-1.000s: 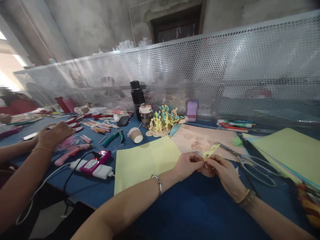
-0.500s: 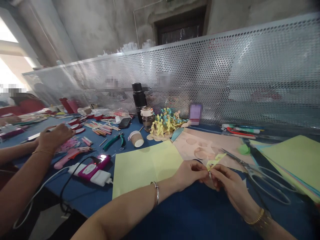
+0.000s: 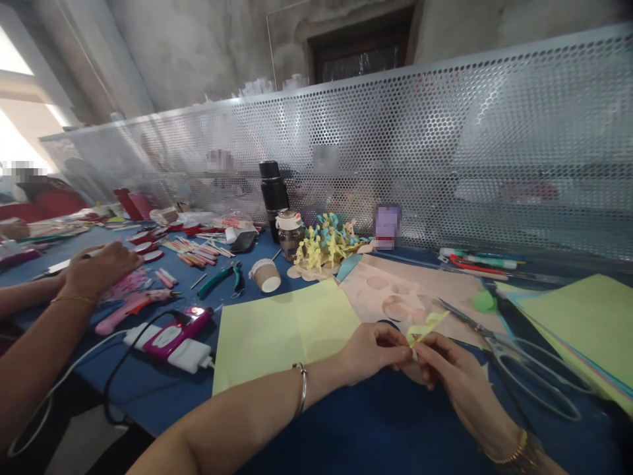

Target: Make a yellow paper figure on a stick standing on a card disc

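A small yellow paper piece (image 3: 429, 326) with curled strips is pinched between my two hands, above the table's front part. My left hand (image 3: 378, 349) closes its thumb and fingers on the piece from the left. From the right, my right hand (image 3: 448, 363) pinches it, fingertips nearly touching those of the left. Behind my left forearm lies a folded yellow sheet (image 3: 287, 330). Beyond my hands is a pale pink sheet (image 3: 440, 284) with round cut-outs, and scissors (image 3: 499, 343) rest over its right side.
Yellow and teal paper figures (image 3: 326, 244) stand near the jar (image 3: 290, 231) and black bottle (image 3: 273, 191). A paper cup (image 3: 266, 275), pliers (image 3: 220, 280), a pink glue gun (image 3: 133, 310) and a power strip (image 3: 173, 340) lie left. Another person's hands (image 3: 101, 264) work at far left.
The view has shifted slightly, so the things on the left appear a little further left. Both hands keep their pinch on the yellow piece, whose strips sit slightly lower and tilted differently.
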Available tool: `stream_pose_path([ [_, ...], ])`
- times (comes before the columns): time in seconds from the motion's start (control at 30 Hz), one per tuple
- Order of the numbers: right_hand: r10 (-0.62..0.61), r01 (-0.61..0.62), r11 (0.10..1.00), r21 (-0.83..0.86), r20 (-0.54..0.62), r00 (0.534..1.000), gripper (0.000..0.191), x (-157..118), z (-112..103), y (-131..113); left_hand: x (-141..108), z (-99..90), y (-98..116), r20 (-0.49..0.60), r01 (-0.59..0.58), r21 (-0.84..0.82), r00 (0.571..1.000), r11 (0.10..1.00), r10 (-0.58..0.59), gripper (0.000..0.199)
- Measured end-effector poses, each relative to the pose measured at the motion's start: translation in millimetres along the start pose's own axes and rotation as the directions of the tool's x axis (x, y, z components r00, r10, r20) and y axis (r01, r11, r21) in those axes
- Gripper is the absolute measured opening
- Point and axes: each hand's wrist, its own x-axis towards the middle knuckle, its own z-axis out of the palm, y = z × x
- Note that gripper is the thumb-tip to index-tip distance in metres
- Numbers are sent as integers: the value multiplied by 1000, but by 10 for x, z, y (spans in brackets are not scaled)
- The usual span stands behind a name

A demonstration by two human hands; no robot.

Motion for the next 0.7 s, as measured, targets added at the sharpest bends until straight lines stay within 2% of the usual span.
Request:
stream_pose_path([
  [0.37, -1, 1, 1000, -31, 11, 1000, 30, 9, -15, 36, 2, -29, -23, 14, 0, -17, 1000, 1000, 0, 33],
  [0.7, 8, -7, 999, -44, 19, 1000, 28, 7, -41, 63, 3, -36, -30, 35, 14, -13, 999, 1000, -14, 25],
])
